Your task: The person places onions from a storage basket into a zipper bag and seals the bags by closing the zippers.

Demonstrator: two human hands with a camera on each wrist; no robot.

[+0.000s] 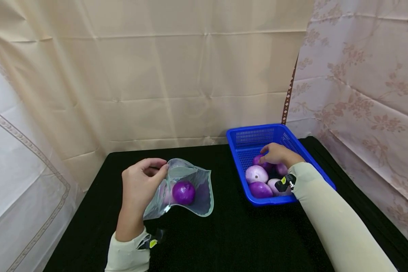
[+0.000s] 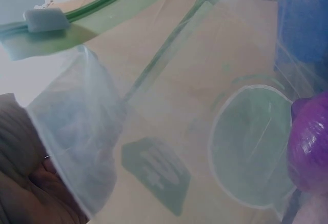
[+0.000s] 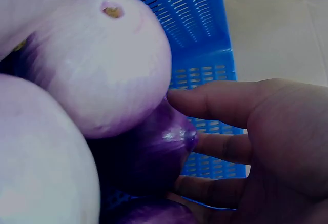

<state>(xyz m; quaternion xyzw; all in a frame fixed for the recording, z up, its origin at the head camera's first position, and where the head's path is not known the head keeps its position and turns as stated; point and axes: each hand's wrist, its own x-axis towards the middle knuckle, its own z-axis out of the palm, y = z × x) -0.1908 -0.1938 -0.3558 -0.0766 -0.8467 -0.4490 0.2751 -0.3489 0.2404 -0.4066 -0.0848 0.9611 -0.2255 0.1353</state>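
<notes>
My left hand [image 1: 141, 185] pinches the upper edge of a clear zip bag [image 1: 204, 190] between thumb and fingers. Inside the bag lies a glossy purple red onion [image 1: 183, 192], with something paler beside it, seen through the plastic. In the left wrist view the bag's slider [image 2: 47, 20] sits on a green zip strip. My right hand [image 1: 280, 154] reaches into a blue basket [image 1: 238, 162]. Its thumb and fingers lie around the pointed end of a dark purple onion [image 3: 154, 152]; the fingertips are partly hidden behind it.
Other onions crowd the basket, including a pale one [image 1: 256, 174] and a purple one [image 1: 261, 190]. The basket stands on the right of a black-covered table [image 1: 221, 234]. A beige cloth [image 1: 156, 75] hangs behind, with a floral cloth [image 1: 367, 87] at the right.
</notes>
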